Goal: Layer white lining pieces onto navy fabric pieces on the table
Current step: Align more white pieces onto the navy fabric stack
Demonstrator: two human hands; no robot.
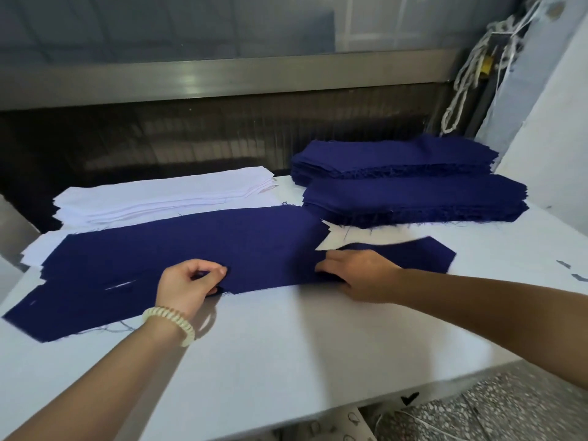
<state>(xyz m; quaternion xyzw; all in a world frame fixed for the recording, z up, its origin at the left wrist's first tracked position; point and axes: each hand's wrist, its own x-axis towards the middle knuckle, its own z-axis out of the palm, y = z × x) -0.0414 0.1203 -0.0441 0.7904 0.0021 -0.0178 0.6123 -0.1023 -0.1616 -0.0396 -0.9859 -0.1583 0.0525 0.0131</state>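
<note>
On table point(286, 361): lining stack point(165, 195) rear left; near fabric stack point(413, 198) rear right, far fabric stack point(391, 157) behind it; spread fabric pieces point(191, 243) before lining stack.

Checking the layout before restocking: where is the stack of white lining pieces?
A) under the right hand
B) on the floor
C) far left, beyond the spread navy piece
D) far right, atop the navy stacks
C: the white lining stack lies far left on the table, beyond the spread navy piece; the navy stacks sit far right.
</note>
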